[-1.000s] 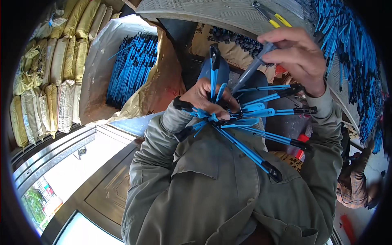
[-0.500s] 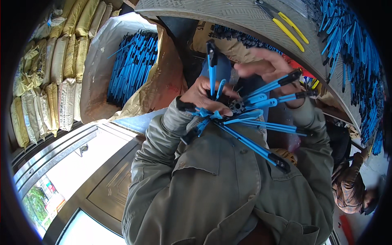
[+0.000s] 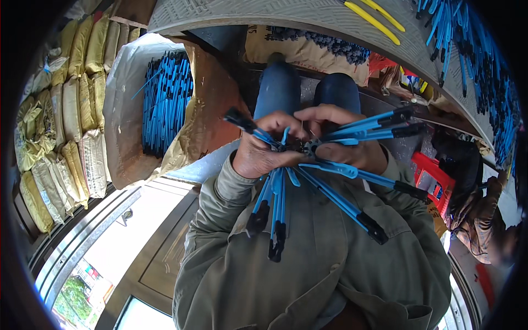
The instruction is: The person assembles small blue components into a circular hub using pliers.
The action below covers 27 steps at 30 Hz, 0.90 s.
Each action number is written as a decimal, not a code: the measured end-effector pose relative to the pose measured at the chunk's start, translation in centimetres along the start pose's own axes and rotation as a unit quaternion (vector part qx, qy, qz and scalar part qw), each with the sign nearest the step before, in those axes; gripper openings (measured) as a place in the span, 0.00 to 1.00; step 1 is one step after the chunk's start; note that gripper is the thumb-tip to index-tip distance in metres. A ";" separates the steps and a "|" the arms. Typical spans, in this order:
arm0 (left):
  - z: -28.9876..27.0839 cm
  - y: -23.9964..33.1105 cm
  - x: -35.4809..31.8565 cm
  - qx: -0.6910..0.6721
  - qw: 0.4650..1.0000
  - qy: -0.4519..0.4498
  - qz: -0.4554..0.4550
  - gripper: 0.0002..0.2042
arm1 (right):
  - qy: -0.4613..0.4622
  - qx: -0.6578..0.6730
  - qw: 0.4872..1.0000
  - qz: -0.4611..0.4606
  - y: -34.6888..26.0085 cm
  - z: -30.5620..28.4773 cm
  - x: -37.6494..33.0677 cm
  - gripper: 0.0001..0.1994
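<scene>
**Where our grip could fail**

In front of our grey-green cloth jacket (image 3: 275,280), slim blue plastic arms with black ends (image 3: 337,199) fan out around a round, black, slotted hub (image 3: 311,148) between our hands. Our left hand (image 3: 261,149) pinches the cluster beside the hub; our right hand (image 3: 352,142) curls in opposite, thumb at the hub, how firmly we cannot tell. Uneven thumb pressure might tilt the hub and loosen an arm; a sleeve could snag the black ends. Farther off, yellow-handled pliers (image 3: 379,21) near the grey textured worktop's (image 3: 297,14) front edge could fall if knocked.
</scene>
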<state>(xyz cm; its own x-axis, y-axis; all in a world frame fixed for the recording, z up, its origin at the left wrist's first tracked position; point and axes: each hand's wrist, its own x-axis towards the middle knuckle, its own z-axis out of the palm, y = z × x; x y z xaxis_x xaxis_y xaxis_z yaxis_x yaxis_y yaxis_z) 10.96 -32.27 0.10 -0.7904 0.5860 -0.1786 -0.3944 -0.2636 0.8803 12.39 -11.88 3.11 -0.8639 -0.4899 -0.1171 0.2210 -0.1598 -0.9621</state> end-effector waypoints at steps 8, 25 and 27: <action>0.2 -1.0 0.0 0.205 0.959 0.047 0.192 0.15 | 0.070 0.000 0.997 0.026 0.0 1.2 0.1 0.12; -0.2 -0.1 -0.1 0.178 0.970 -0.013 0.164 0.14 | 0.132 0.044 0.990 0.012 0.2 2.3 0.3 0.07; -0.5 -0.5 -0.2 0.167 0.975 -0.014 0.144 0.15 | 0.130 0.032 0.991 0.025 0.3 2.0 0.2 0.07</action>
<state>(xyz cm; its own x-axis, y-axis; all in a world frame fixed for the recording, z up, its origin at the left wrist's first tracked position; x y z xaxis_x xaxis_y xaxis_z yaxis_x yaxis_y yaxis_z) 11.06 -32.68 -0.53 -0.8307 0.5467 0.1055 0.0210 -0.1584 0.9871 13.21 -13.70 3.30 -0.9368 -0.2631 -0.2308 0.2868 -0.1992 -0.9370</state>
